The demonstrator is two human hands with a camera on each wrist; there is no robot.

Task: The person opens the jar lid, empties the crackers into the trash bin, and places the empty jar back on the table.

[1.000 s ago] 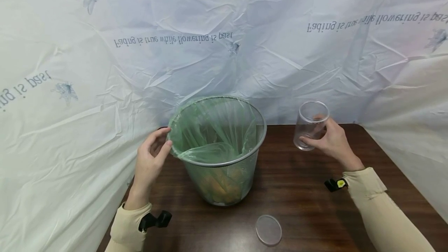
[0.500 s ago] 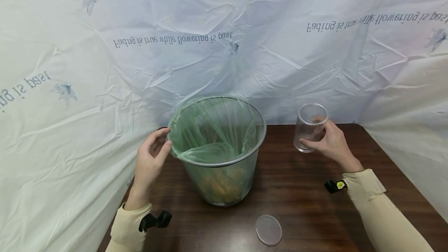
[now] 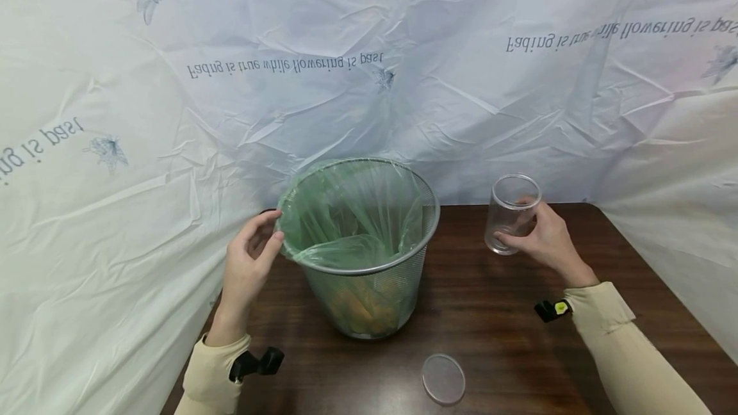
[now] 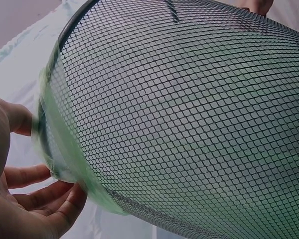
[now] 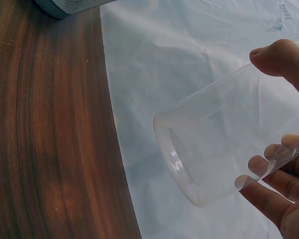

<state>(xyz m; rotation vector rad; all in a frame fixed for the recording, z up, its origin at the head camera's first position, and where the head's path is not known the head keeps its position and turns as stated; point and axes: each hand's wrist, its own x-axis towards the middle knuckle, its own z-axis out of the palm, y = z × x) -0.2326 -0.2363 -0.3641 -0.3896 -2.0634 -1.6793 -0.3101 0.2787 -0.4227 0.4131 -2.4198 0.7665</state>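
A mesh wastebasket [image 3: 398, 287] with a metal rim stands on the table, lined with a thin green bin bag [image 3: 346, 210]. My left hand [image 3: 250, 258] holds its left rim, thumb and fingers at the bag's folded edge; the left wrist view shows the fingertips against the bag [image 4: 65, 144] at the rim. My right hand [image 3: 544, 235] grips a clear plastic jar [image 3: 503, 219] by its side, to the right of the basket. The jar is without a lid and looks empty. In the right wrist view the thumb lies on one side of the jar [image 5: 209, 134], the fingers on the other.
A round clear lid [image 3: 442, 379] lies on the dark wood table [image 3: 496, 351] near the front. Something orange [image 3: 366, 309] shows through the basket's mesh at the bottom. Pale printed plastic sheeting [image 3: 450, 82] hangs behind and along both sides.
My right hand has lowered the jar slightly. My left hand, the wastebasket and the lid have stayed in place.
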